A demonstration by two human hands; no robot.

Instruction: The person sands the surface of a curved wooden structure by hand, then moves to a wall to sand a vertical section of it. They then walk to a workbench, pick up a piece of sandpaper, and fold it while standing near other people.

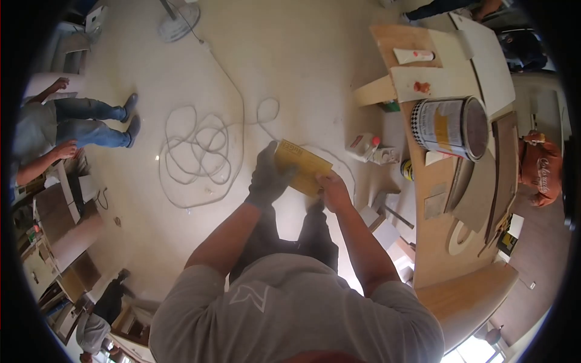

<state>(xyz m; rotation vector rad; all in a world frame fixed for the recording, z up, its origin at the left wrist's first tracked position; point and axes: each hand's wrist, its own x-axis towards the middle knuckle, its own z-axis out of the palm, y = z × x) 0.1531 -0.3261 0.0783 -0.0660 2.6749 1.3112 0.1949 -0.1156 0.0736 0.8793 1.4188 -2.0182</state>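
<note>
A yellow sheet with printed lettering along one edge (305, 164), possibly sandpaper, is held in front of my body at about waist height. My left hand (267, 174), in a dark grey glove, grips its left side, with the thumb across its face. On the right edge, my bare right hand (334, 189) pinches the sheet between thumb and fingers. Both hands are closed on it, and the fingers behind it are hidden.
A coiled cord (200, 148) lies on the floor ahead. To the right, a wooden bench (423, 254) bears a large paint can (445, 127) and a white tube (414, 55). A red-capped jug (362, 146) stands beside it. Other people (91, 118) are at left and right.
</note>
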